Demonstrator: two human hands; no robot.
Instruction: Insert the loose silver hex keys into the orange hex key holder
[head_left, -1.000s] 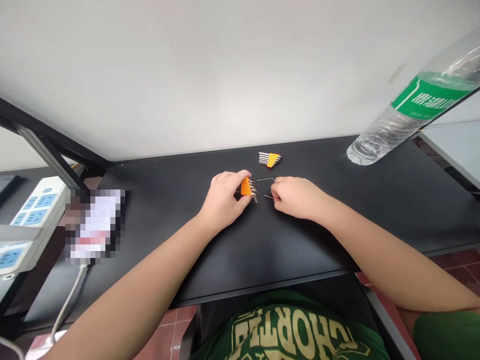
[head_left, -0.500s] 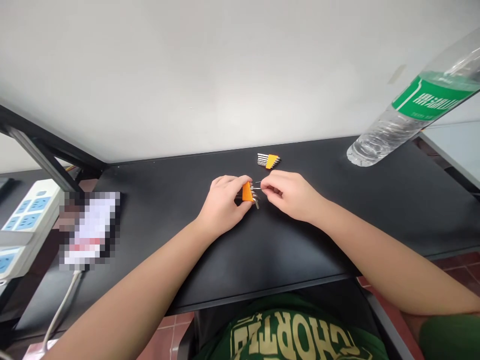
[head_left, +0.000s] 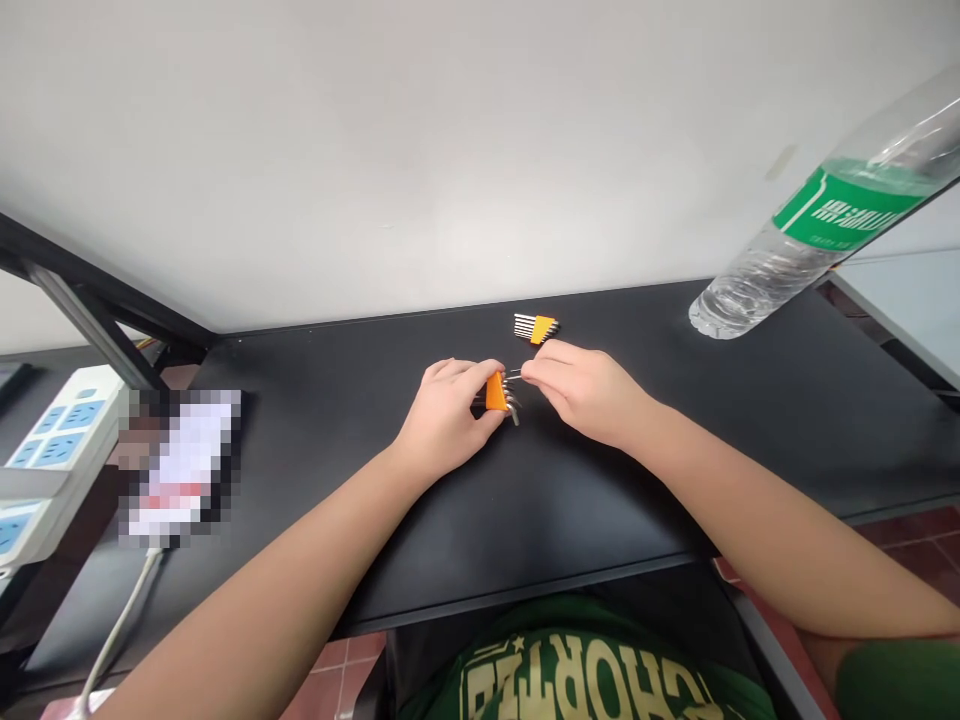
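My left hand (head_left: 454, 415) grips an orange hex key holder (head_left: 496, 391) between thumb and fingers, low over the black desk. Bent metal ends of several hex keys stick out of its right side. My right hand (head_left: 589, 390) is closed in a pinch on a thin hex key (head_left: 514, 376), whose other end points left at the holder. Whether that key's tip sits inside the holder is too small to tell. Just behind my right hand lies a second orange holder (head_left: 543, 329) with several hex keys in it, their straight ends pointing left.
On the right stands a large water bottle (head_left: 832, 210) with a green label. A blurred-out phone-like object (head_left: 184, 465) with a white cable (head_left: 124, 625) lies on the left of the black desk (head_left: 600, 520). Beyond it is a white power strip (head_left: 97, 385). A pale wall (head_left: 420, 160) rises behind.
My right hand's fingers have closed in a little around the thin hex key, and less of it shows. The left hand keeps its hold on the holder. The whole view has shifted slightly.
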